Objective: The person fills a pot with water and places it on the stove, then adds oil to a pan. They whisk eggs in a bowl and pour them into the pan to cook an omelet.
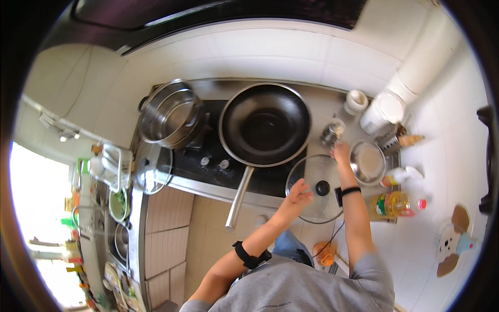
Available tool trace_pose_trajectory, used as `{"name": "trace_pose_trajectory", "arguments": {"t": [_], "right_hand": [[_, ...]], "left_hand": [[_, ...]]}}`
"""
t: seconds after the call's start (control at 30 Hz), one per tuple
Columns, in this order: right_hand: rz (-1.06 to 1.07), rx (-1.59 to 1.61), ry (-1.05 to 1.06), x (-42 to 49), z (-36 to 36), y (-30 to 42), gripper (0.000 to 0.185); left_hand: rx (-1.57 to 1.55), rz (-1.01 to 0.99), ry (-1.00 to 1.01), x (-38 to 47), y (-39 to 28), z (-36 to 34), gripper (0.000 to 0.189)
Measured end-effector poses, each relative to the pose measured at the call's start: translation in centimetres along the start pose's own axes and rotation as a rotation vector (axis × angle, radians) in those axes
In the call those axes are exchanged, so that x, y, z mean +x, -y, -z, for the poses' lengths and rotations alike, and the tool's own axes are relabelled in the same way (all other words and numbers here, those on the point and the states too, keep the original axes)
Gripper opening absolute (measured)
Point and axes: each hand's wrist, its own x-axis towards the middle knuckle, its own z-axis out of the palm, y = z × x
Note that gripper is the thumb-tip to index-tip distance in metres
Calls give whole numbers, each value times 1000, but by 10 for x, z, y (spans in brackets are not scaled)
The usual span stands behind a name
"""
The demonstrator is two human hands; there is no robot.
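On the black gas hob rests a dark wok [266, 124], its long metal handle pointing towards me. My left hand [298, 197] is empty, fingers apart, over the near left edge of a glass lid [317, 171] with a black knob. Beyond the lid, my right hand [340, 151] reaches to a small metal-and-glass container [332, 131]; its fingertips are at the container's near side, and whether they grip it cannot be told. A round steel bowl [367, 162] sits just right of that hand.
Left of the wok stands a steel pot [171, 115], with another glass lid [154, 167] nearer me. Along the right are a white canister [384, 111], a utensil holder [389, 141], a spray bottle [397, 176] and an oil bottle [391, 204]. A stone mortar [355, 102] stands near the wall.
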Motion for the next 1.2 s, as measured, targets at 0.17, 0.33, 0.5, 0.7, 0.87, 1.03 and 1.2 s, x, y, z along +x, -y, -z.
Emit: {"name": "trace_pose_trajectory", "arguments": {"t": [0.17,0.33,0.5,0.7,0.87,1.03,1.2], "right_hand": [[697,-67,77,-104,-9,6,45],[673,56,416,-239,-45,66,40],[942,66,589,-348,-85,104,34],[984,13,915,-481,-164,91,30],[930,-77,1237,-566,-229,60,29],[819,-114,1468,-630,-284,22,28],[830,-243,1621,-671,-354,-6,31]], "left_hand": [[86,-102,121,-45,-33,13,54],[200,-257,-24,-103,-62,45,49],[139,-280,-264,-169,-60,96,45],[133,-384,-459,-270,-21,175,46],[-114,-450,-703,-370,13,235,47],[-205,-572,-951,-449,40,276,50],[-362,-584,-1165,-499,55,313,53]]}}
